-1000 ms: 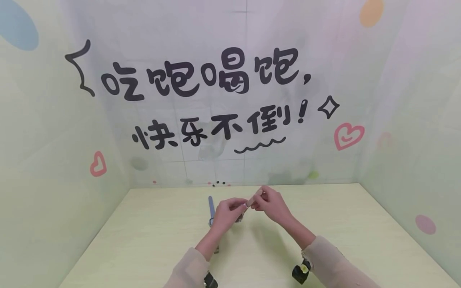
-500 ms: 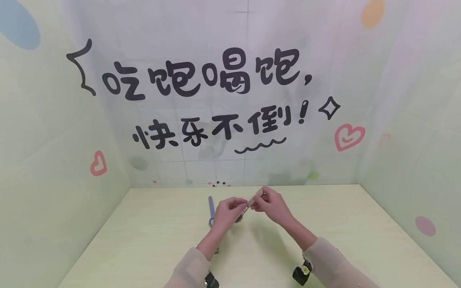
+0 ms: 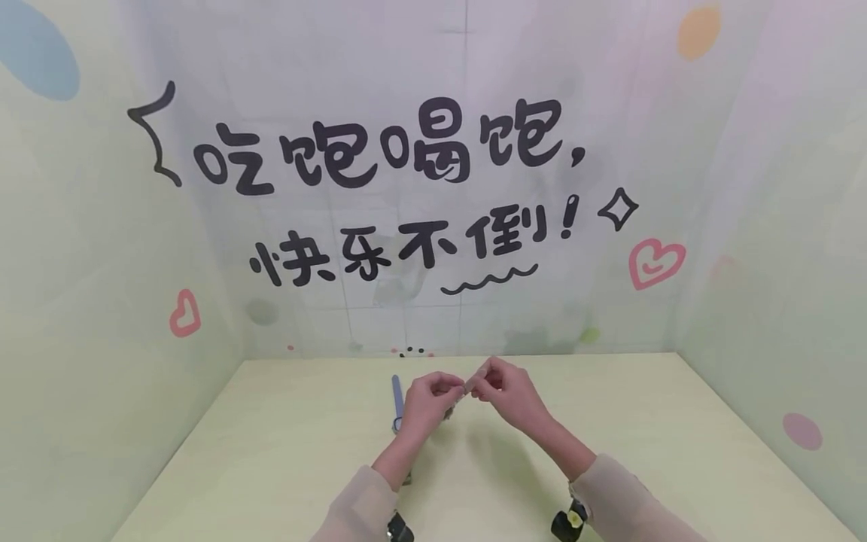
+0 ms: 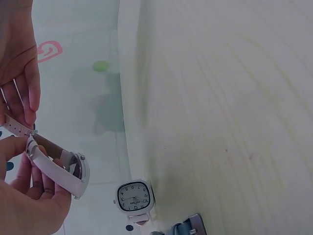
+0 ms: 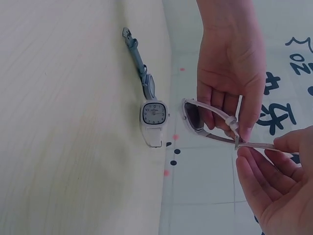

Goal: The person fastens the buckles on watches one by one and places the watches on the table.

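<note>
In the left wrist view, a wristwatch with a pale strap and brownish inner side is bent into a loop in mid-air. My left hand grips it by the strap beside the buckle. My right hand pinches the free strap end, whose holes show in the left wrist view; that end passes through the buckle. The fingertips of both hands nearly meet there. In the head view the left fingers hide most of the watch case.
On the pale table lie a white square-faced watch and a blue-strapped watch, one beyond the other. In the head view, my left arm partly covers them. A printed cloth wall stands behind the table.
The right fingers have shifted slightly along the strap toward the left hand, and less strap shows between them. The head view has tilted up a little. Both hands keep their hold.
</note>
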Tool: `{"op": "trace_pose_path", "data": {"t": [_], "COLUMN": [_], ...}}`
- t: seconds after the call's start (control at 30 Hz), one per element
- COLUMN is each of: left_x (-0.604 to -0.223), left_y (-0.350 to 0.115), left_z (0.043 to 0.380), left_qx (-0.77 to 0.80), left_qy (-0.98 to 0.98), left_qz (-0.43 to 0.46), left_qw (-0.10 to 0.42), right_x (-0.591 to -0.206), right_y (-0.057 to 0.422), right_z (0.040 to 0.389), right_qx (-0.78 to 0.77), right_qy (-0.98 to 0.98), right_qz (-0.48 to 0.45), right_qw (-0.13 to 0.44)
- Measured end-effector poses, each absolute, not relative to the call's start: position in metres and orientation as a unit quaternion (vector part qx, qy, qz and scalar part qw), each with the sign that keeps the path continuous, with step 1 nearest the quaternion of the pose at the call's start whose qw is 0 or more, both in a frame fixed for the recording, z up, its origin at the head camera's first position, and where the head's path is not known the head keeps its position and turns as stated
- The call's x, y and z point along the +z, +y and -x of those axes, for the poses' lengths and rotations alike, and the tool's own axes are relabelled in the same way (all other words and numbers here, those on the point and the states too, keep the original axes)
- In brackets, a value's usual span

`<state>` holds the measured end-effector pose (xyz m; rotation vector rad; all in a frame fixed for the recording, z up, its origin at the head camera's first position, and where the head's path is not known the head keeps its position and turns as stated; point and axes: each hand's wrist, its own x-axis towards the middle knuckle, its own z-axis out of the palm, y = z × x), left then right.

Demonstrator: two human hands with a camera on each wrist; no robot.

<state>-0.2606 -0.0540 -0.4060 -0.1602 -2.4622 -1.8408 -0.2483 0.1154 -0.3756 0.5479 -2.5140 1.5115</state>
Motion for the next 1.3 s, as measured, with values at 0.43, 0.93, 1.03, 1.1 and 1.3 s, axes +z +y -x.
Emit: {"op": "trace_pose_path", "data": {"t": [0.43,0.93,1.03,1.1,1.3], "left_x": [-0.402,-0.398,-0.396,-0.395,-0.39], "left_y": [-0.051,-0.052,-0.052,-0.054,-0.056], "left_z": [0.256,0.249,0.248,0.247,0.245], "left_qx": [-0.583,-0.573,-0.564,-0.568,-0.565], "left_qy": [-0.81,-0.811,-0.816,-0.814,-0.816], "left_qz": [0.049,0.112,0.118,0.117,0.12], "left_qw": [0.05,0.03,0.031,0.027,0.026], "right_x": [-0.379,-0.376,-0.374,-0.374,-0.374], "right_y": [0.106,0.112,0.115,0.117,0.123], "right_z": [0.241,0.245,0.245,0.246,0.251], "right_qx": [0.429,0.479,0.516,0.547,0.606], "right_qy": [-0.872,-0.859,-0.841,-0.82,-0.765], "right_qz": [-0.193,-0.143,-0.139,-0.149,-0.197], "right_qw": [0.135,0.106,0.087,0.076,0.09]}}
